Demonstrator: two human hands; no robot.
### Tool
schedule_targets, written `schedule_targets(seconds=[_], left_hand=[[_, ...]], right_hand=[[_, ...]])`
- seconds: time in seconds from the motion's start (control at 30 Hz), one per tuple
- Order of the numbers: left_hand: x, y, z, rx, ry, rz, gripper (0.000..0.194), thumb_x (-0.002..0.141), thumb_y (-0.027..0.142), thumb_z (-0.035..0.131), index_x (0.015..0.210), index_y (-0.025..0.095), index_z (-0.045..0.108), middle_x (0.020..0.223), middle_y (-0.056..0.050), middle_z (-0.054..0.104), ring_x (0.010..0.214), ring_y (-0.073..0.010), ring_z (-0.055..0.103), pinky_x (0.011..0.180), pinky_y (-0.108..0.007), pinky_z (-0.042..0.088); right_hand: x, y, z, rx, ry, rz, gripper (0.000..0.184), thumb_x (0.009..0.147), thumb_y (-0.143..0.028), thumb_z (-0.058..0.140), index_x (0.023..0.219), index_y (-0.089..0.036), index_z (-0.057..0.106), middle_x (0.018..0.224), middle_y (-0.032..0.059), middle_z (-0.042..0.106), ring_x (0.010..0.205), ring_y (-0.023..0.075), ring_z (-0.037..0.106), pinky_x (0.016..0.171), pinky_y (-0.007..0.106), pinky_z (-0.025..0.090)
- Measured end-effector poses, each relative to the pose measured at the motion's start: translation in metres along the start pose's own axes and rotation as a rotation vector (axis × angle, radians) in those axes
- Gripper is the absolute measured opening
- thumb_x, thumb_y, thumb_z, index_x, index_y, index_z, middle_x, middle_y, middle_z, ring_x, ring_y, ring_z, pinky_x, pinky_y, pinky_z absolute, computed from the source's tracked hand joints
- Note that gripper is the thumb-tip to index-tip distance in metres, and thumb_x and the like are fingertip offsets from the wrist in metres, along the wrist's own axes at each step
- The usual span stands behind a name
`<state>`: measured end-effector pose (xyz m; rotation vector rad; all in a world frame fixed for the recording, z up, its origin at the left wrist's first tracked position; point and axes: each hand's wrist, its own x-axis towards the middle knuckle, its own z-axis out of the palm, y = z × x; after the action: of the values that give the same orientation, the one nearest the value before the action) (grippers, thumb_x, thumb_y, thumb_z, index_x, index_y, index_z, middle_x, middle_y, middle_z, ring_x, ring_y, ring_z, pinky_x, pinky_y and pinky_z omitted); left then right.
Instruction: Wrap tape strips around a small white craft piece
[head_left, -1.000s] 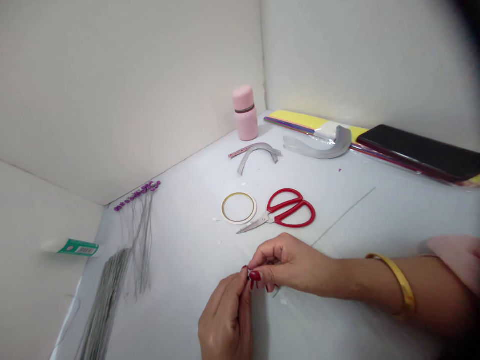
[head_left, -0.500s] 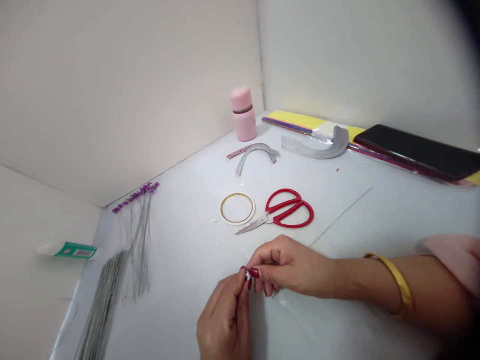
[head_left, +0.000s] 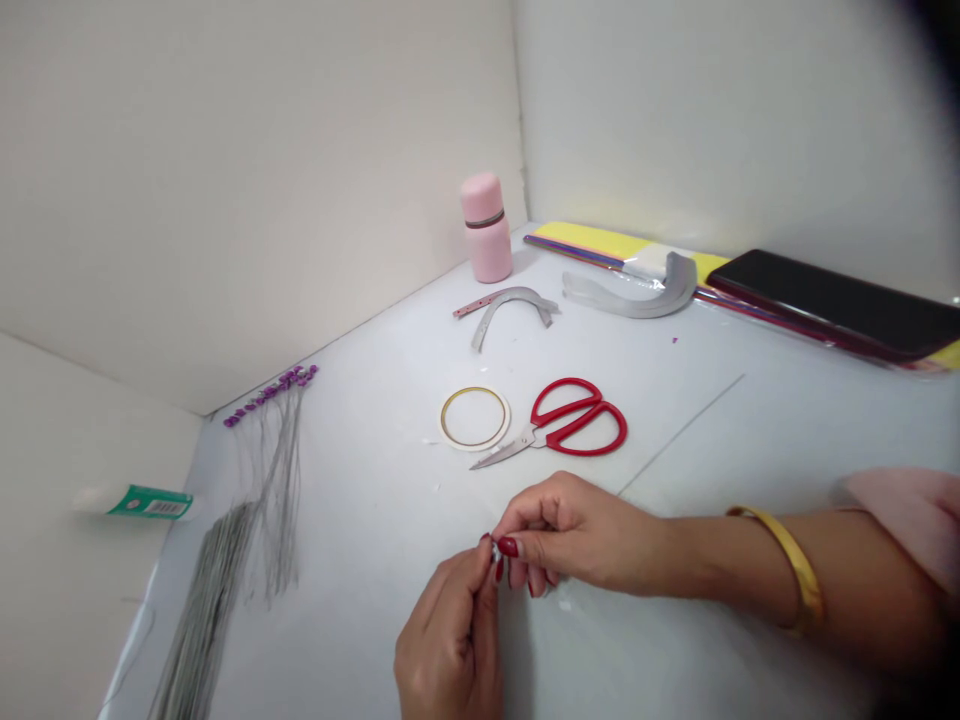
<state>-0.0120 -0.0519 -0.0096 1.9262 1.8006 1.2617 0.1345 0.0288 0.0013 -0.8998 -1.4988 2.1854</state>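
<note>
At the near middle of the table, my left hand [head_left: 448, 635] and my right hand [head_left: 574, 532] meet at the fingertips. Both pinch a small silvery piece [head_left: 496, 554], mostly hidden by the fingers, so its exact kind cannot be made out. Just beyond my right hand lie red-handled scissors [head_left: 553, 440], their tips pointing left. A roll of narrow white tape [head_left: 444, 436] is flat beside the blades. From behind my right hand a thin wire [head_left: 682, 437] runs along the table to the upper right.
Purple-tipped wire stems [head_left: 279, 384] and a bundle of grey wires [head_left: 206, 610] lie at left, near a green-labelled packet [head_left: 154, 501]. Farther back are a pink flask [head_left: 489, 240], curved grey strips [head_left: 517, 294], a thicker grey strip bundle [head_left: 630, 298], and a dark phone [head_left: 832, 305] on coloured sheets [head_left: 592, 238].
Almost nothing differs. Both hands keep the same pinch, with only a tiny shift at the fingertips, and the things on the table stay where they were.
</note>
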Motion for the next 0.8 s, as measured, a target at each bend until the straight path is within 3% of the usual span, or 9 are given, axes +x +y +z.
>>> schedule_targets(seconds=[0.27, 0.8], left_hand=[[-0.0004, -0.0004, 0.0001, 0.012, -0.037, 0.038, 0.020, 0.081, 0.009, 0.048, 0.090, 0.019, 0.063, 0.078, -0.004, 0.069, 0.070, -0.0122, 0.063, 0.060, -0.018, 0.048], [0.0000, 0.0011, 0.0011, -0.045, -0.030, -0.038, 0.020, 0.081, 0.011, 0.049, 0.088, 0.021, 0.066, 0.077, -0.003, 0.070, 0.069, -0.0136, 0.064, 0.062, -0.019, 0.048]], right_hand=[[0.0005, 0.0009, -0.0005, 0.000, -0.003, 0.002, 0.024, 0.078, -0.036, 0.056, 0.079, -0.013, 0.063, 0.066, 0.0014, 0.061, 0.055, 0.0071, 0.054, 0.050, 0.017, 0.040], [-0.0001, -0.0002, -0.0012, -0.016, -0.005, -0.001, 0.027, 0.078, -0.038, 0.056, 0.078, -0.012, 0.064, 0.066, 0.0015, 0.060, 0.054, 0.0071, 0.053, 0.050, 0.017, 0.040]])
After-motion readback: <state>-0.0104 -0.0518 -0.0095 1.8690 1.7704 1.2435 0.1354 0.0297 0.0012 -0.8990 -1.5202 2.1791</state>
